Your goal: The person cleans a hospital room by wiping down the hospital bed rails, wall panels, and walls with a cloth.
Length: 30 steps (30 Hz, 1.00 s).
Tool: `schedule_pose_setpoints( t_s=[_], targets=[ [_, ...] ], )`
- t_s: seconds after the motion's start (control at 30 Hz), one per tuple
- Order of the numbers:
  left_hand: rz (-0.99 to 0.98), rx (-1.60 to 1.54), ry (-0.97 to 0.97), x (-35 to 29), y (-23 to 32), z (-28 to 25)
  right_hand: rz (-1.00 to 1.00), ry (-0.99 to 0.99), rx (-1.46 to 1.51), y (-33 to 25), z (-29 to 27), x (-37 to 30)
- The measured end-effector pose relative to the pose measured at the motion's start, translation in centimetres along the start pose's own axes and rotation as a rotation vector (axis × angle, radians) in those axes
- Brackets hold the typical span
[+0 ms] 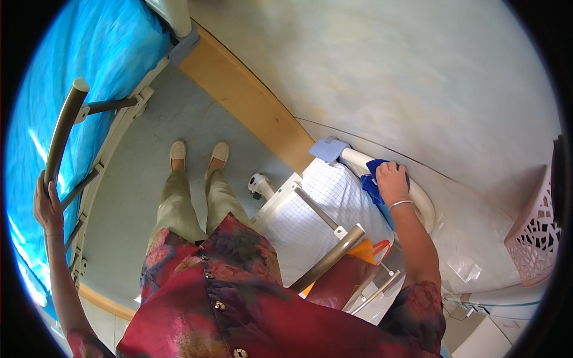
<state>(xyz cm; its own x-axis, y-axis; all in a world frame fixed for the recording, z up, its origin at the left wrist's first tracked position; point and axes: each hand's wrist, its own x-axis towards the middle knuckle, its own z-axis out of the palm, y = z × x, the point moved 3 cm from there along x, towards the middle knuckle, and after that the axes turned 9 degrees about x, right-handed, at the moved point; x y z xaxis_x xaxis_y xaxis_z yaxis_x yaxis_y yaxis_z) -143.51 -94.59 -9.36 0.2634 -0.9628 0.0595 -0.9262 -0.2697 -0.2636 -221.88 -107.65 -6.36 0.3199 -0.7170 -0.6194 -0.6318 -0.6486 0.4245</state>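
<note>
On the left, my left hand [49, 206] is wrapped round the lower end of a brown-grey bed side rail [64, 128]. That rail stands beside a bed covered in shiny blue sheeting [119, 45]. Over at the right, my right hand [393, 182], with a bracelet on its wrist, presses a dark blue cloth [371, 188] onto the curved white end frame [425, 209] of a second bed. Its fingers are bent over the cloth and partly hide it. A white checked sheet [322, 203] lies on this second bed.
The second bed's side rail [328, 256] and a red bag with orange parts [346, 277] are close to my right side. A white caster [259, 184] stands on the grey floor [131, 209]. Beyond are a pale wall [406, 71] with a wooden baseboard [250, 95] and a pink basket [531, 232].
</note>
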Motion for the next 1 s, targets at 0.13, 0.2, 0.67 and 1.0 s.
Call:
schedule_pose_setpoints(
  t_s=[0.13,0.2,0.67,1.0],
  targets=[
    [-0.08,-0.094,-0.066,0.0,1.1,-1.5,-0.019,-0.025,-0.079,-0.8,0.9,0.9],
    [-0.09,-0.086,-0.033,0.0,2.0,-1.7,-0.041,0.047,-0.122,-1.0,0.9,0.2],
    [-0.082,-0.274,0.01,2.1,6.2,-8.3,-0.097,0.499,0.952,-10.2,-20.4,4.6],
    [0.032,-0.496,0.027,-0.3,4.8,-9.0,-0.423,1.137,1.083,-27.5,-46.2,12.7]
  ],
)
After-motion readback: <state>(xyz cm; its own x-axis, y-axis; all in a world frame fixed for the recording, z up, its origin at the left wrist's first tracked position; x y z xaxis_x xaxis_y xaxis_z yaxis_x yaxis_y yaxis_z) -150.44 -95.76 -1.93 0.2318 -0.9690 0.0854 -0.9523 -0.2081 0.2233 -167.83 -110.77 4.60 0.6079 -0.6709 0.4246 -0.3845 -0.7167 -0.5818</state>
